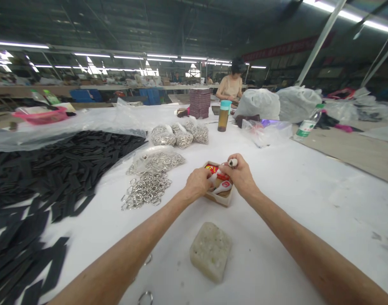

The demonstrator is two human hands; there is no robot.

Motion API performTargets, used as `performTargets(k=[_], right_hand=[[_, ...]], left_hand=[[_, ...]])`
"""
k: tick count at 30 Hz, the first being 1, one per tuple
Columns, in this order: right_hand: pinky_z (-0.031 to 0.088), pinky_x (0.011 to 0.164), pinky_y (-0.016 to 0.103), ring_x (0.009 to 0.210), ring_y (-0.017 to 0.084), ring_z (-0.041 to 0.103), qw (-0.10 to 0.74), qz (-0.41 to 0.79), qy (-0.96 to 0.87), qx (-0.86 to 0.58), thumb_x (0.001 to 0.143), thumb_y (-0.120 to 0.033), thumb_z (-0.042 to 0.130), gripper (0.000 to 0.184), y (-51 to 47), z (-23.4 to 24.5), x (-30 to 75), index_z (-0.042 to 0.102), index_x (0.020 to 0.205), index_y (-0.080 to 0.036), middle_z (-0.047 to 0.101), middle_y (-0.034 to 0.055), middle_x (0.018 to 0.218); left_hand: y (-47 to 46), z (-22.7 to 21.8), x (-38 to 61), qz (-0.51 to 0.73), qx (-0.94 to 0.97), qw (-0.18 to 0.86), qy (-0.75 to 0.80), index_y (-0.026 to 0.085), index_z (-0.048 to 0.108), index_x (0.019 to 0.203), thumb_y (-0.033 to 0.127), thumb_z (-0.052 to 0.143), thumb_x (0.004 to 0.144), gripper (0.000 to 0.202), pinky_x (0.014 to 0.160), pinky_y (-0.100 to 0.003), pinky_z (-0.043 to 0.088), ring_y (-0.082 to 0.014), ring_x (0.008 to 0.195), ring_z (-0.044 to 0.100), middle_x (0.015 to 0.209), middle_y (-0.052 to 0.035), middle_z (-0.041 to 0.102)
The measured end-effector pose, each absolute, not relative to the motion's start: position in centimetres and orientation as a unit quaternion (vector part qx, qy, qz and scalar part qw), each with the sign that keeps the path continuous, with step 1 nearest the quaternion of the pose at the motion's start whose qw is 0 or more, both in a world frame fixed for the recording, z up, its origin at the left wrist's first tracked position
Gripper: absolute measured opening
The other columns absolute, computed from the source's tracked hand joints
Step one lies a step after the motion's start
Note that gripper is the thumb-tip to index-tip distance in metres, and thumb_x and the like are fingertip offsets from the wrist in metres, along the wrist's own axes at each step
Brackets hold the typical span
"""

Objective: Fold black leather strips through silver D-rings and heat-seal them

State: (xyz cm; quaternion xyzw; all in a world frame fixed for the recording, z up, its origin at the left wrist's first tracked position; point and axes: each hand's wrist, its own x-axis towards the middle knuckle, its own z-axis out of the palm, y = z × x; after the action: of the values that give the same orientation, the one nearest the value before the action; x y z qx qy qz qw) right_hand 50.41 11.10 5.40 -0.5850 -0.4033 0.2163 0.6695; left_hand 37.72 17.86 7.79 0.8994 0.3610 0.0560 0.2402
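A shallow light-coloured box (228, 202) stands on the white table in front of me. Inside it lie a white bottle with a red logo (225, 187) and a red and yellow packet (209, 167). My left hand (198, 183) reaches over the box's left side, fingers curled down into it; what they grip is hidden. At the right side, my right hand (242, 174) is closed around a small white cylinder with a dark end (233, 162), its fingertips over the box. Closer to me sits a pale, rounded square block (210, 250), touched by neither hand.
Loose metal rings (147, 189) and clear bags of rings (183, 134) lie left of the box. Black strips (70, 169) cover the far left. Farther back stand a brown-filled bottle (224, 116), stacked dark pieces (199, 103) and a green-labelled bottle (308, 123). A co-worker (229, 87) is beyond.
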Motion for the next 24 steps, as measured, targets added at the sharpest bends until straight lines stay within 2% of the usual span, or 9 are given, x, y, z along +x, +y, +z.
performTargets(k=[5,9,15,20,24], right_hand=[[0.042,0.053,0.025,0.054,0.012,0.051,0.682,0.169,-0.408,-0.583,0.063,-0.029,0.060,0.030,9.8,7.8,51.9,0.035,0.079,-0.024,0.053,-0.0067,0.065],[0.040,0.050,0.024,0.053,0.013,0.052,0.626,0.162,-0.444,-0.621,0.065,-0.024,0.057,0.020,7.4,7.7,52.8,0.040,0.076,-0.024,0.054,-0.0063,0.058],[0.038,0.051,0.025,0.055,0.015,0.052,0.505,0.158,-0.464,-0.711,0.070,-0.019,0.055,0.012,1.2,5.3,51.3,0.050,0.079,-0.025,0.060,-0.0041,0.063],[0.038,0.053,0.025,0.056,0.016,0.053,0.383,0.113,-0.475,-0.784,0.078,-0.028,0.054,0.002,-2.6,4.1,49.5,0.053,0.079,-0.026,0.063,-0.0025,0.069],[0.038,0.052,0.026,0.055,0.017,0.053,0.356,0.098,-0.477,-0.798,0.079,-0.033,0.053,0.008,-3.3,3.4,49.1,0.053,0.080,-0.026,0.062,-0.0016,0.065]], left_hand=[[17.9,8.5,37.0,0.162,0.872,0.305,0.346,0.017,0.048,0.059,0.015,0.058,0.071,0.016,0.055,-0.024,0.039,-0.0122,0.059,0.048,0.056,0.0058,0.044],[17.4,9.3,35.6,0.213,0.837,0.390,0.318,0.019,0.043,0.060,0.022,0.050,0.070,0.013,0.051,-0.021,0.041,-0.0125,0.059,0.050,0.056,0.0063,0.044],[15.0,10.4,31.4,0.198,0.794,0.502,0.280,0.018,0.052,0.068,0.026,0.053,0.071,0.009,0.055,-0.023,0.044,-0.0120,0.060,0.051,0.064,0.0032,0.054],[11.5,10.8,27.1,0.141,0.748,0.551,0.341,0.018,0.063,0.073,0.028,0.058,0.073,0.011,0.056,-0.022,0.035,-0.0103,0.057,0.044,0.061,0.0046,0.053],[9.1,11.1,24.9,0.123,0.713,0.565,0.396,0.019,0.062,0.068,0.031,0.061,0.071,0.012,0.050,-0.022,0.032,-0.0097,0.050,0.040,0.053,0.0063,0.049]])
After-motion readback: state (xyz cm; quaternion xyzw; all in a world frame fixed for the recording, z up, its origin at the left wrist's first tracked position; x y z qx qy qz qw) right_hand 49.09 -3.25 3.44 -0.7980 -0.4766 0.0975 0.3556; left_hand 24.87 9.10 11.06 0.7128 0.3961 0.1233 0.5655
